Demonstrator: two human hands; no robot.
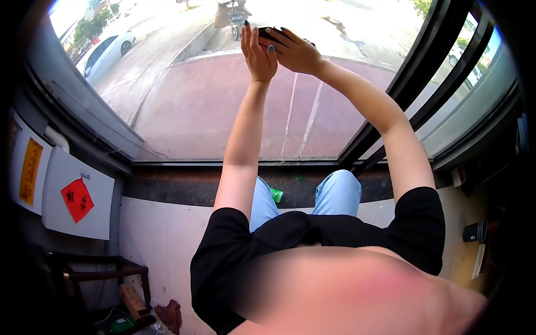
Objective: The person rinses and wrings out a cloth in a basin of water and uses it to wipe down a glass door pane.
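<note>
Both arms reach up and forward at the top of the head view. My right hand (298, 54) has its fingers over a small dark object (270, 34), gripping it from the near side. Its kind cannot be made out, as the fingers cover most of it. Close against it on the left is my left hand (260, 60), fingers stretched upward and thumb apart. The left hand is beside the dark object's left end; whether it touches it is unclear.
A large glass pane in a black frame (393, 95) stands ahead. Outside are a motorbike (237, 21) and a white car (106, 53). A green can (276, 195) is near my knees. A dark chair (100, 273) stands lower left; a dark cup (474, 231) lies right.
</note>
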